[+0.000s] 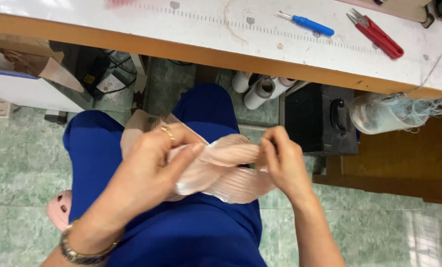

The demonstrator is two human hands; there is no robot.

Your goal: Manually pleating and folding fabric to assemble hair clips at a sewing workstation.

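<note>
Pink cloth [221,170] is pinched tight by the left hand [149,170] and right hand [283,163], under a white table [206,29], above green floor tiles [13,163].

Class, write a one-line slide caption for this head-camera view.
Left hand and right hand hold pale pink pleated fabric over a blue-clad lap, below a worktable.
</note>
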